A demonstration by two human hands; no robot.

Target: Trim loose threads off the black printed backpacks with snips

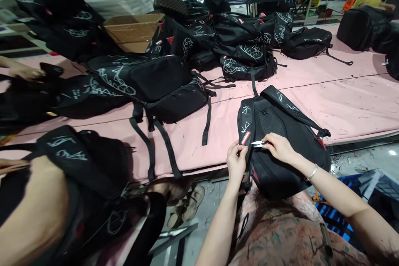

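A black backpack leans from the pink table edge onto my lap, its back panel and shoulder straps facing up. My left hand pinches the edge of the left shoulder strap, just below a red and white label. In my right hand is a pair of thread snips, the silver blades pointing left at the strap by my left fingertips. Whether the blades touch a thread is too small to tell. The snips' handle is mostly hidden in my fingers.
Stacked black backpacks with white line drawings stand along the pink table. Others lie at left, straps hanging over the edge. A co-worker's arm is close on my left. A blue crate stands at lower right.
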